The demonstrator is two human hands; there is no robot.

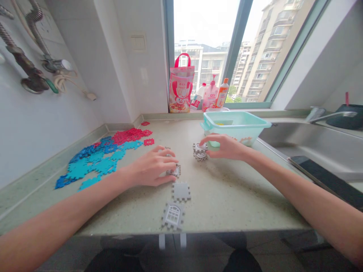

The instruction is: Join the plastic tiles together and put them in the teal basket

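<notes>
My left hand [154, 166] lies on the counter with its fingers curled over a small grey toothed tile [173, 172]. My right hand [224, 146] pinches a small stack of grey tiles [200, 151] that rests on the counter. Two more grey tiles lie nearer me: a plain square one [180, 191] and one with a window pattern [173, 215]. To the left, several flat toothed tiles are spread out, blue and turquoise ones [90, 164] in front and red ones [131, 135] behind.
A mint plastic basin [235, 126] stands just behind my right hand. A steel sink [314, 145] with a tap [329, 116] is at the right, a dark phone [326, 177] on its rim. A pink bag [181, 85] and bottles [214, 94] stand on the windowsill.
</notes>
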